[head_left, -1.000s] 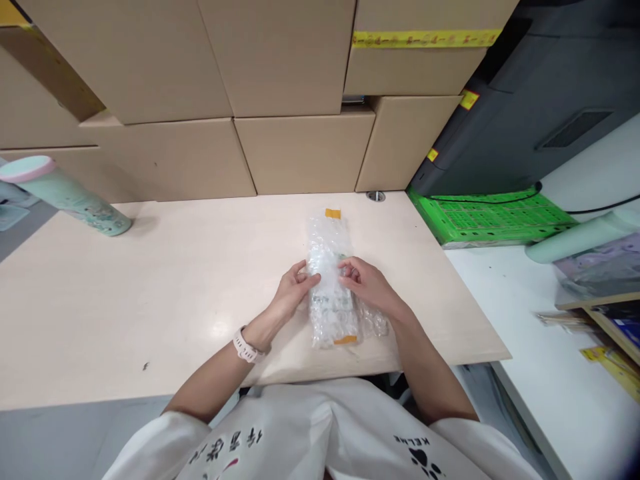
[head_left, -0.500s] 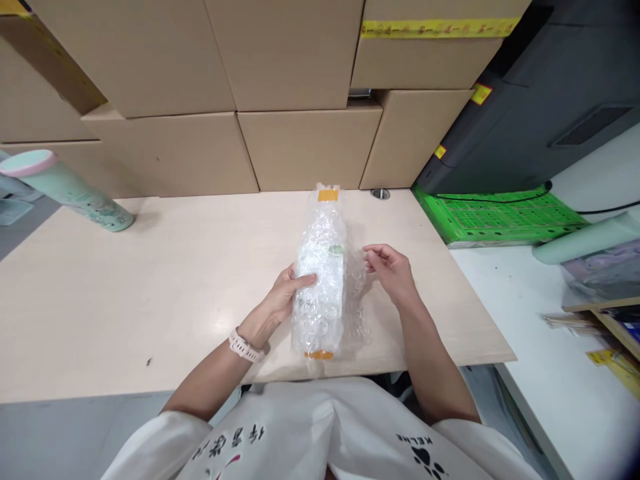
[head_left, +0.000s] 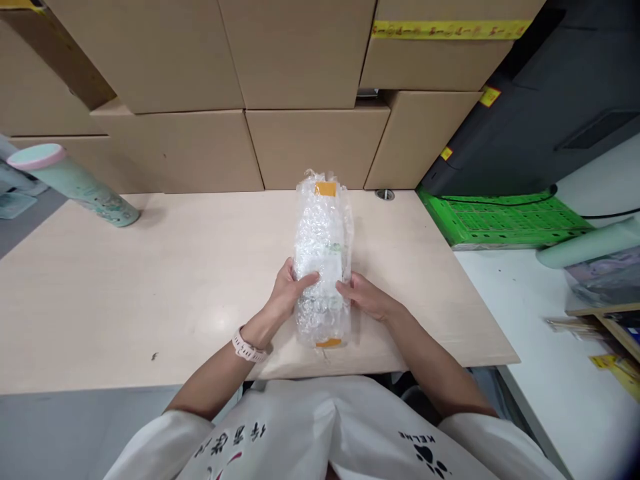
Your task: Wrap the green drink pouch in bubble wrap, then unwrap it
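A long bundle wrapped in clear bubble wrap [head_left: 323, 253], with an orange tab at each end, is held a little above the pale wooden table [head_left: 150, 280] in front of me. My left hand [head_left: 287, 293] grips its left side, thumb across the front; a white watch sits on that wrist. My right hand [head_left: 365, 299] grips its right side near the lower half. A white label with a green mark shows through the wrap between my thumbs.
Stacked cardboard boxes [head_left: 300, 87] line the back of the table. A mint tumbler with a pink lid [head_left: 75, 183] stands at the far left. To the right lie a green crate [head_left: 495, 217], a black machine [head_left: 550, 100] and a white counter [head_left: 565, 373] with clutter.
The bundle lay flat on the table with loose wrap at its right; it is now lifted and turned, the loose wrap folded round it. My right hand let go, then closed on its right side.
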`<state>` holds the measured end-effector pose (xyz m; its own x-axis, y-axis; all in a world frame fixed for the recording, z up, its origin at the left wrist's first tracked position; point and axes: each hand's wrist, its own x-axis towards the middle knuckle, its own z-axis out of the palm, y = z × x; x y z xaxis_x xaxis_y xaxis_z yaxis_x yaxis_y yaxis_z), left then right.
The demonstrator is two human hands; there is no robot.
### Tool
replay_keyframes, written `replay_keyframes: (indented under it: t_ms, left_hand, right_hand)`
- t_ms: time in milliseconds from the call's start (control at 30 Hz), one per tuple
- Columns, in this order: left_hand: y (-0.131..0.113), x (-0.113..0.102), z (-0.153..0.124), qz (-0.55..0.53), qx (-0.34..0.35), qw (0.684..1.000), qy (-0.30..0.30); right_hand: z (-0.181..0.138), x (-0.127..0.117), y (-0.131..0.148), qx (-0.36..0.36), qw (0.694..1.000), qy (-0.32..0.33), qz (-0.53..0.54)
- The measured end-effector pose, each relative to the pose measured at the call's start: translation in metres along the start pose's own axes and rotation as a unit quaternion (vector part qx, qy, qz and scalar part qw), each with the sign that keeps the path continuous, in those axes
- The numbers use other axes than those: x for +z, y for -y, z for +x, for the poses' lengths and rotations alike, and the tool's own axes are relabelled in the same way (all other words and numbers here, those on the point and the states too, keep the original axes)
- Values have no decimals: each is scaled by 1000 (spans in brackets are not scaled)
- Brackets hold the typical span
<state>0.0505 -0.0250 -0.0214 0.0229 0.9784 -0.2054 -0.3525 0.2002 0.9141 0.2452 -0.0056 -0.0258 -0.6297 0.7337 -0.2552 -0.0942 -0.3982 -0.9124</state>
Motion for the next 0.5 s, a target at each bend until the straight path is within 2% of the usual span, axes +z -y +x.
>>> replay_keyframes:
  t_ms: [133, 233, 300, 367, 433, 500]
  left_hand:
    - [2, -1, -3, 118, 32, 992, -4]
    - [-8, -11, -3, 228, 150, 962, -18]
    - [-21, -22, 0, 316, 267, 910, -11]
    - [-34, -34, 5, 419, 362, 832, 6]
    - [-44, -43, 9, 511, 396, 763, 13]
    - [-48, -47, 12, 572, 392, 720, 15]
  right_hand:
    - [5, 3, -1, -7, 999, -51, 13]
    - [3, -1, 3, -14, 998, -60, 2]
    - [-1, -6, 6, -6, 999, -45, -19]
    - [-7, -12, 9, 4, 999, -19, -40]
    - [-12, -17, 11, 11, 998, 18, -54]
    - [-16, -21, 13, 15, 996, 56, -63]
